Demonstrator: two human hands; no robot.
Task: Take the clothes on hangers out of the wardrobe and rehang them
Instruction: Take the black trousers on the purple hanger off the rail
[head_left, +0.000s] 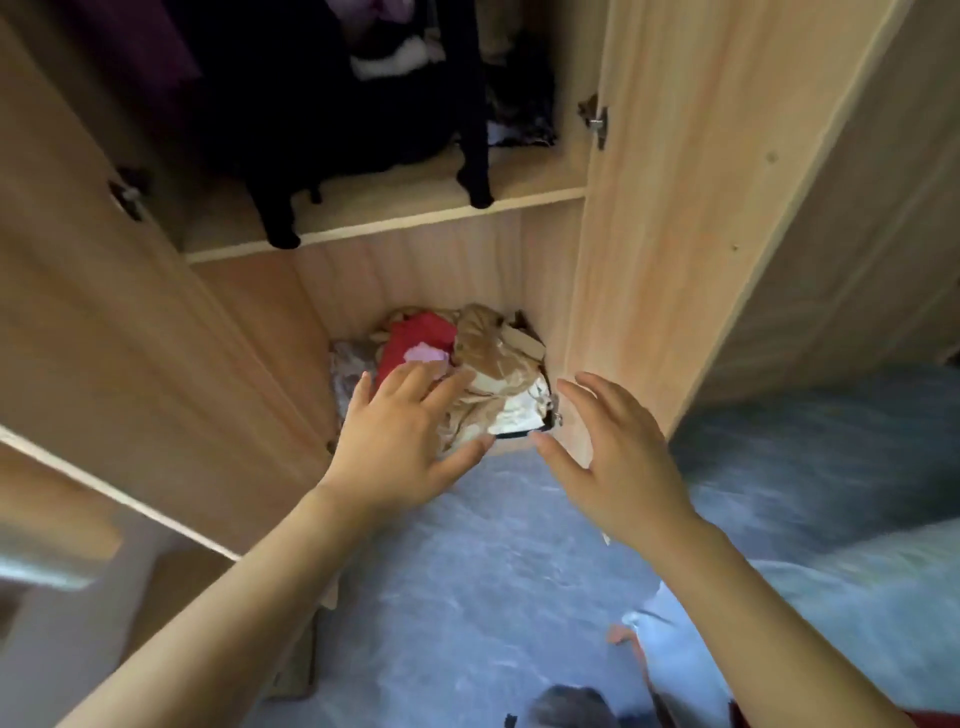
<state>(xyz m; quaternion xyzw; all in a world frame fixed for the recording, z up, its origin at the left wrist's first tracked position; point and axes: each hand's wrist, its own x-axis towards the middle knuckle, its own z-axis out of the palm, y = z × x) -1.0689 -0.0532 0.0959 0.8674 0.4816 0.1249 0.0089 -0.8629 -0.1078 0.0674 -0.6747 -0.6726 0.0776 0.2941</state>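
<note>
Pale wood wardrobe (649, 208), both doors swung open, me looking down into it. My left hand (400, 431) is out in front, fingers spread, palm down, holding nothing; its fingertips overlap the crumpled pile (467, 374) in the bottom compartment, can't tell if they actually touch it. My right hand (613, 452) is also splayed and empty, beside the lower edge of the right door (727, 182), thumb pointing toward the left thumb, the two close but apart.

Pile: red piece (415, 338), tan and cream fabric to its right, small pink scrap on top of the red. It sits in the back right corner of the floor section, below the shelf (395, 218).

Hanging clothes (322, 104) are above that shelf, mostly black, hems draping onto the shelf and over its front edge. One purple garment at upper left, a black-and-white one behind. Hangers themselves out of view. Hinges visible on both doors. Floor (493, 571) is grey-blue, blurred.
</note>
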